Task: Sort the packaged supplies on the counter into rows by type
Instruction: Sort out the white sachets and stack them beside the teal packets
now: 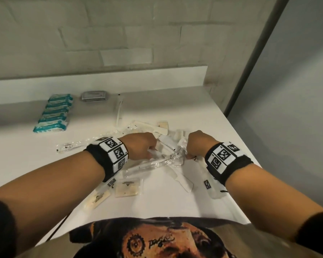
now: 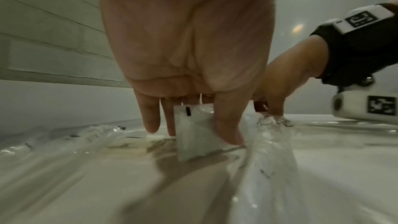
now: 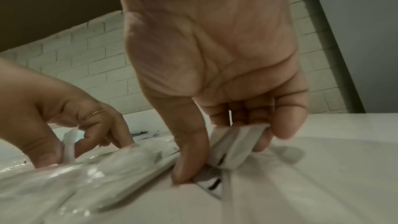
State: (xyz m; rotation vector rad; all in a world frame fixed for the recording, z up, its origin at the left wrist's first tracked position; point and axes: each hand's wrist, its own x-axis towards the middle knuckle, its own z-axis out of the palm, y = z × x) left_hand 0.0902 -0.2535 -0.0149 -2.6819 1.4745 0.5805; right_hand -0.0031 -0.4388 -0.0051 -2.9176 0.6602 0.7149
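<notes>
A loose pile of clear-wrapped supplies [image 1: 157,164] lies mid-counter. My left hand [image 1: 151,151] reaches down into it and pinches a small white packet [image 2: 193,147] between thumb and fingers; the left wrist view shows the left hand [image 2: 193,133] closed around it. My right hand [image 1: 189,155] is just to the right, and the right hand [image 3: 234,154] pinches a flat white wrapped packet [image 3: 237,138] off the counter. A tidy row of teal-and-white packs [image 1: 53,112] stands at the back left. One wrapped toothbrush [image 1: 119,107] lies alone behind the pile.
A silver tin [image 1: 95,95] sits against the raised back ledge. White combs [image 1: 151,128] [image 1: 181,181], beige soap packets [image 1: 128,189] [image 1: 99,199] and a wrapped toothbrush [image 1: 71,146] are scattered around the pile. The counter's right edge [image 1: 250,155] runs close to my right wrist.
</notes>
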